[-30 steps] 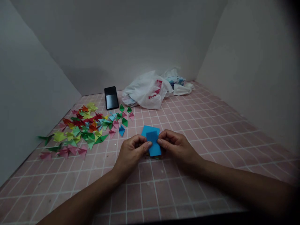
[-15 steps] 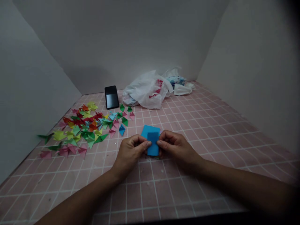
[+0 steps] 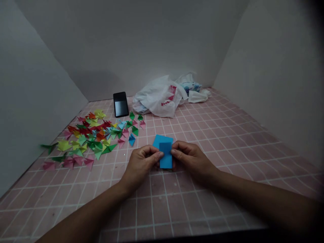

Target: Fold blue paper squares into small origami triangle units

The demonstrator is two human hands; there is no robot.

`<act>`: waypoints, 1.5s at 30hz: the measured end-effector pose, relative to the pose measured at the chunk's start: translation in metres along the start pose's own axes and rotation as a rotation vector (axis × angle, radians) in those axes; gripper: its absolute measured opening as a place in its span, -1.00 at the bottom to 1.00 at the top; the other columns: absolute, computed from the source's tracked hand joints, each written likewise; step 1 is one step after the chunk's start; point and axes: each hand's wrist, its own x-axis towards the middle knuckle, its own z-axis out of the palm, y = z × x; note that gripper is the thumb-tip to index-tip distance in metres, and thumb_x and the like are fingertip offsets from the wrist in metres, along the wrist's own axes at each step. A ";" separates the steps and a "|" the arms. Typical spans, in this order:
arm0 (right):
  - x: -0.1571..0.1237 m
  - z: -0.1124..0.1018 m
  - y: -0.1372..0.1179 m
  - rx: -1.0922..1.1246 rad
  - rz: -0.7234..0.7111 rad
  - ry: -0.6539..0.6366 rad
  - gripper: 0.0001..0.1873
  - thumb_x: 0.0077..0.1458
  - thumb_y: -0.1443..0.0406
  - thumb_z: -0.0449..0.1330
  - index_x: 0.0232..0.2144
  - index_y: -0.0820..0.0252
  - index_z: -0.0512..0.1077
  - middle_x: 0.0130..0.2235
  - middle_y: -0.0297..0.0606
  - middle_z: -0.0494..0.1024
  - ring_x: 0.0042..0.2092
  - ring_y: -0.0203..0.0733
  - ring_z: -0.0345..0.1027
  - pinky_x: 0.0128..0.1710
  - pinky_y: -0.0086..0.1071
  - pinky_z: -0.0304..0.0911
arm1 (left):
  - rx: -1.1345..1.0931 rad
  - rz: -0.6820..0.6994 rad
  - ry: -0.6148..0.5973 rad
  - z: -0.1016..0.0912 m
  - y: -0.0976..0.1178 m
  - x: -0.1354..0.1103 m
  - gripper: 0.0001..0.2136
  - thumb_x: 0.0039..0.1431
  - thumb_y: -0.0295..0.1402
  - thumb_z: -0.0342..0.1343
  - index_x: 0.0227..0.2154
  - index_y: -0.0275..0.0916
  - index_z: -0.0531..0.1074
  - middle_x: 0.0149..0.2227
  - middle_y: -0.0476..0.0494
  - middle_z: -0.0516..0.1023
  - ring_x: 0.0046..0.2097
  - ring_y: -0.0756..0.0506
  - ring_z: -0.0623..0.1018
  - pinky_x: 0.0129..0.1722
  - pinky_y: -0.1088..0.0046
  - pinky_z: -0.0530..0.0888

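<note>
A small blue paper [image 3: 165,159], folded to a narrow upright rectangle, is held between my two hands above the table. My left hand [image 3: 143,159] pinches its left edge with thumb and fingers. On the opposite edge, my right hand [image 3: 190,157] has its thumb and fingertips closed, the other fingers curled. Just behind lies a lighter blue paper sheet [image 3: 162,137], partly covered by the folded piece and my fingers. Something thin and greenish shows under the held paper, too small to make out.
Many folded paper cranes [image 3: 95,145] in several colours spread over the left of the pink checked tablecloth [image 3: 227,135]. A dark phone [image 3: 120,104] rests behind them. White plastic bags [image 3: 160,96] lie by the back wall; pale walls stand at both sides.
My right thumb has shifted slightly right, and the folded blue paper looks a little wider and brighter. My left hand has stayed in place.
</note>
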 end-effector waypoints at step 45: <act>0.003 0.006 -0.007 -0.174 -0.015 0.124 -0.67 0.10 0.08 0.26 -0.50 0.16 0.31 -0.63 -0.46 0.35 -0.60 -0.37 0.19 -0.58 -0.47 0.10 | 0.467 0.327 -0.144 -0.015 0.007 0.005 -0.79 0.25 -0.23 0.06 -0.36 -0.25 0.47 -0.42 -0.03 0.47 -0.37 -0.05 0.42 -0.35 0.47 0.32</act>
